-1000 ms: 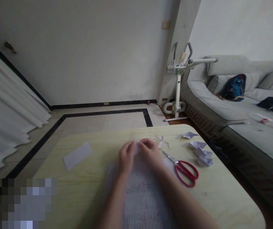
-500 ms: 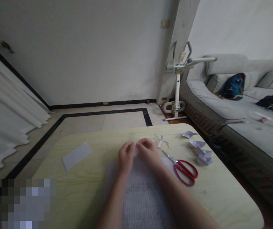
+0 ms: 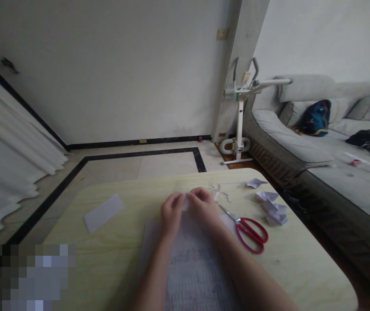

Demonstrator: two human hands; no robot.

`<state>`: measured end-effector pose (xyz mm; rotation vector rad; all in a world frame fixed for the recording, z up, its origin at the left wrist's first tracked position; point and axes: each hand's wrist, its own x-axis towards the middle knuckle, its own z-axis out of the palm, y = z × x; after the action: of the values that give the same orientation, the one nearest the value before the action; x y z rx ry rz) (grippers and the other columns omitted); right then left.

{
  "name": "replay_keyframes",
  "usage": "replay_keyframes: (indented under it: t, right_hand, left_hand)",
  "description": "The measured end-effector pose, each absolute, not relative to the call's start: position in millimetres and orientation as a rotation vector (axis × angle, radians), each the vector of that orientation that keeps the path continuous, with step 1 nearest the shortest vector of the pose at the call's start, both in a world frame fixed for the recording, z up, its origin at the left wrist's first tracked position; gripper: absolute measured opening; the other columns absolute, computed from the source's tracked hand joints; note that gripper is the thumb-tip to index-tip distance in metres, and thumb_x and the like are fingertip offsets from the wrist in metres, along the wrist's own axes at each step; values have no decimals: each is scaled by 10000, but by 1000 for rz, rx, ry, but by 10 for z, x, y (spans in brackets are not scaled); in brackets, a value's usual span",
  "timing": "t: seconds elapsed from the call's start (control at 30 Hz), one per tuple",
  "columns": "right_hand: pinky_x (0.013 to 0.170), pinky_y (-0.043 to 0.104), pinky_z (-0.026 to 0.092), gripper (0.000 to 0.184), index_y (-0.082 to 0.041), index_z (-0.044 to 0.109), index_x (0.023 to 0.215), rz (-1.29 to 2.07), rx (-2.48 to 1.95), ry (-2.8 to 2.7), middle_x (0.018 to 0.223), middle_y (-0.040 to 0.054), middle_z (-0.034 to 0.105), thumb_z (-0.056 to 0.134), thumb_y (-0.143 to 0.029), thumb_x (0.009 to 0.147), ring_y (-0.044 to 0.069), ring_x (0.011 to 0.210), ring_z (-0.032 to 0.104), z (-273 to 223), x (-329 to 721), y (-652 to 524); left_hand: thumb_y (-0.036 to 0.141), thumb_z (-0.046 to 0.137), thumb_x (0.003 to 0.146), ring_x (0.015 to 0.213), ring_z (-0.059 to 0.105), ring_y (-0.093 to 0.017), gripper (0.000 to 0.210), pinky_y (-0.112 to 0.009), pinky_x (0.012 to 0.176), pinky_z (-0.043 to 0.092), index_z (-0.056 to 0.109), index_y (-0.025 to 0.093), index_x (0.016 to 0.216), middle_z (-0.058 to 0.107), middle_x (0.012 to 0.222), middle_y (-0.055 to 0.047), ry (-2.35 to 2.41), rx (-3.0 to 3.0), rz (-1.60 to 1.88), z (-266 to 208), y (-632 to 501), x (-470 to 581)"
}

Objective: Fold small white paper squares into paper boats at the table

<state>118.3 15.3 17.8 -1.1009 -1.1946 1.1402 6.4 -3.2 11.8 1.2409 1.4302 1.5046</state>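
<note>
Between my two hands is a small piece of white paper (image 3: 186, 204), pinched at its top edge from both sides. My left hand (image 3: 172, 211) closes on its left part, and my right hand (image 3: 203, 206) grips its right part with thumb and bent fingers. Most of the piece is hidden by the fingers. Beneath my wrists lies a large written sheet (image 3: 197, 268). Scissors with red handles (image 3: 252, 234) rest just right of my right hand, their tips toward the paper scraps (image 3: 217, 192).
Several folded paper shapes (image 3: 270, 207) sit along the table's right side. A white paper rectangle (image 3: 103, 213) lies at the left of the wooden table (image 3: 107, 263). Beyond stand an exercise machine (image 3: 240, 116) and a grey sofa (image 3: 304, 149) with bags on it.
Both hands stay at nearly the same place, still holding the small paper, with only slight finger movement. The view has shifted very slightly.
</note>
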Motion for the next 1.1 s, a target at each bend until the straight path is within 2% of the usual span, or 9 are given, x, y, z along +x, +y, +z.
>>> replay_keyframes:
  t: [0.23, 0.73, 1.1]
  right_hand:
    - [538, 233, 400, 169, -154, 607, 667, 1183, -1120, -1213, 585, -8, 565, 607, -318, 707, 123, 559, 505, 169, 1145, 151]
    - [521, 226, 366, 214, -165, 530, 650, 1101, -1155, -1320, 578, -26, 503, 551, -328, 788, 115, 559, 462, 130, 1130, 134]
    - [528, 234, 306, 224, -181, 460, 646, 887, -1191, -1529, 579, -34, 463, 453, -279, 847, 115, 569, 430, 77, 1127, 116]
  left_hand:
    - [370, 581, 759, 758, 606, -183, 246, -265, 698, 465, 655, 138, 788, 670, 764, -44, 1499, 1188, 1556, 95, -13, 36]
    - [387, 571, 767, 756, 601, -185, 265, -266, 689, 464, 653, 136, 782, 665, 766, -48, 1509, 1202, 1539, 67, -9, 14]
    - [357, 596, 740, 700, 587, -163, 229, -237, 627, 452, 646, 135, 773, 652, 735, -28, 1471, 1126, 1524, 118, -19, 28]
